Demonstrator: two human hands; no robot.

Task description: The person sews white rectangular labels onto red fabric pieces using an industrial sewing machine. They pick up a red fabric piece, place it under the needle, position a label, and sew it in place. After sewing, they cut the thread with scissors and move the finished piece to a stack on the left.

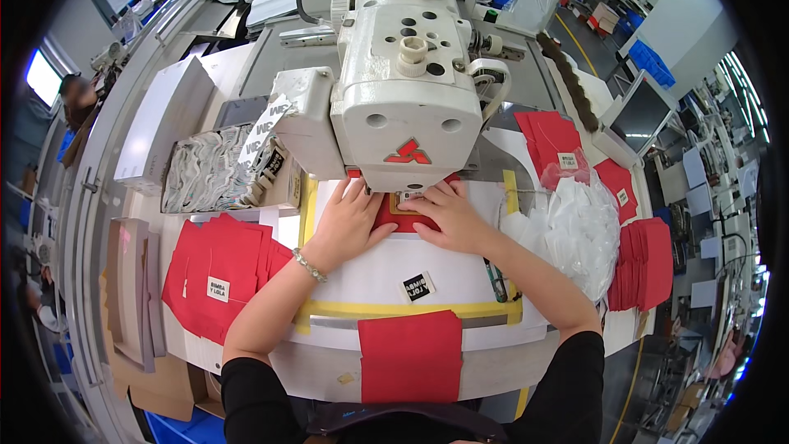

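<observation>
At the far left, an open cardboard tray (123, 292) stands on the table beside a pile of red cloth pieces (205, 247), the top one bearing a pale label. Behind them are a long white box (160, 127) and a lower box packed with folded strips (209, 173).

The left hand (349, 218) lies palm down, its fingers moderately spread and its thumb reaching the left side of a red cloth (400, 225). A beaded bracelet (309, 265) circles that wrist. The red cloth lies under the head of a white sewing machine (403, 99), between the two hands. Nearer the person, a loose black-and-white label (417, 287) lies tilted on the white work surface (353, 284), and more red pieces (411, 358) rest at the table's front edge.

The right hand (452, 218) is also palm down, fingers extended and somewhat apart, touching the red cloth near its middle. Small snips (496, 281) lie below the right forearm. Farther right sit a heap of white plastic (579, 230) and a thick red stack (641, 263).
</observation>
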